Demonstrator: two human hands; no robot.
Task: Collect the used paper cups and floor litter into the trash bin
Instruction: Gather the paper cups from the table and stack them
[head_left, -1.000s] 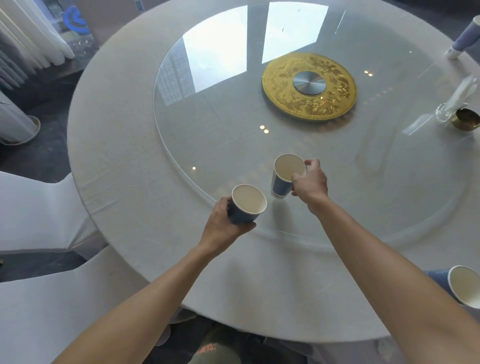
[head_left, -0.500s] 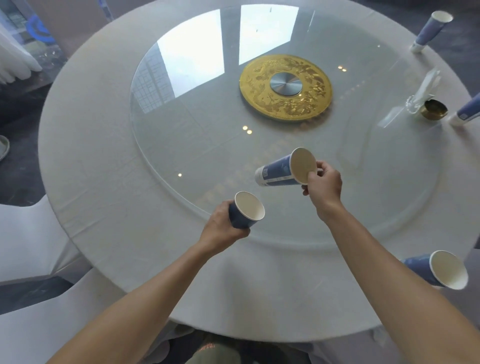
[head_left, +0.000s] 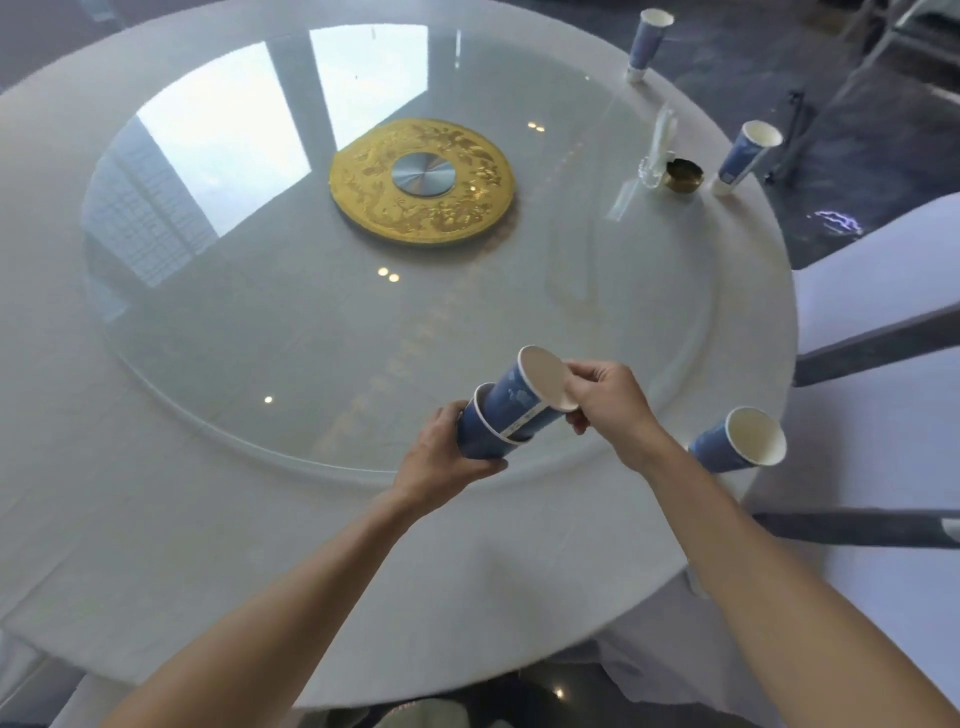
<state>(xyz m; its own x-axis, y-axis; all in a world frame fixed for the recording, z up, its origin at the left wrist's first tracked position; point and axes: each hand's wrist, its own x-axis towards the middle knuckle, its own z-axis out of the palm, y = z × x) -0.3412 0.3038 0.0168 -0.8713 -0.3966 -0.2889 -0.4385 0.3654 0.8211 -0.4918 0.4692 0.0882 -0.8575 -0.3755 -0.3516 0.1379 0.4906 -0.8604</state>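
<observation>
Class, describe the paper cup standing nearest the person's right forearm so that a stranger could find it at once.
Start at the round white table and follow its edge to the right of the person's hands. A blue paper cup with a white inside stands there alone. Unlike the two cups farther along the edge, it has no small gold dish nearby.

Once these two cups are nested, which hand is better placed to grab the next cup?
Right, probably. The right hand only pinches the upper cup; the left hand grips the lower cup. The nearest loose cup stands on the right.
</observation>
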